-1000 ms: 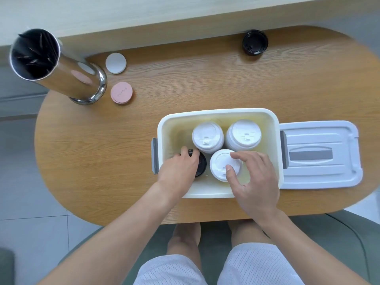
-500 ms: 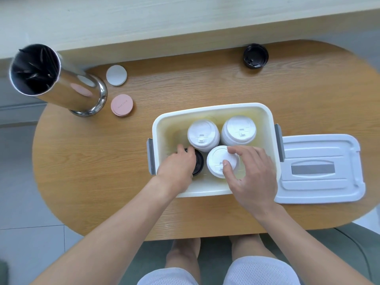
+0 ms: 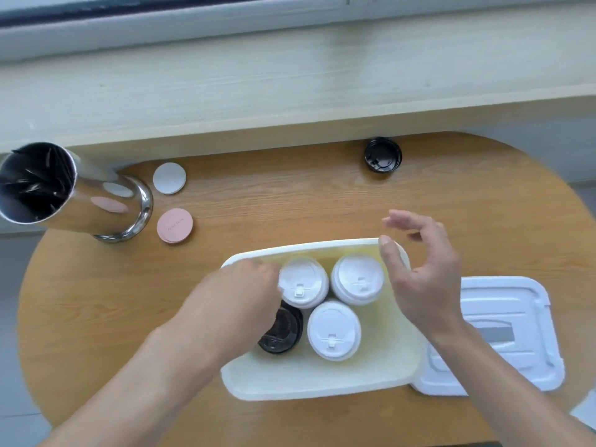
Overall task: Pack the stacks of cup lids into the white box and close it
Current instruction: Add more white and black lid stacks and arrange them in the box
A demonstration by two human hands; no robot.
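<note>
The white box (image 3: pixel 322 387) stands open at the table's near middle. Inside it stand three white lid stacks (image 3: pixel 303 282), (image 3: pixel 358 279), (image 3: pixel 333 330) and one black lid stack (image 3: pixel 283 330) at the near left. My left hand (image 3: pixel 238 295) reaches into the box over the black stack, its fingers curled downward; what they grip is hidden. My right hand (image 3: pixel 419 269) hovers above the box's far right corner, fingers spread and holding nothing. Another black lid stack (image 3: pixel 382 155) sits at the table's far edge. The box's white cover (image 3: pixel 516 337) lies to the right of the box.
A steel cylinder holder (image 3: pixel 64 195) stands at the far left, with a white coaster (image 3: pixel 169 178) and a pink coaster (image 3: pixel 174 225) beside it. A pale wooden ledge (image 3: pixel 290 75) runs behind the oval wooden table (image 3: pixel 290 201).
My right hand let go of the near white stack and lifted up and away toward the far right. My left hand stays in the box over the black stack. The view tilted upward.
</note>
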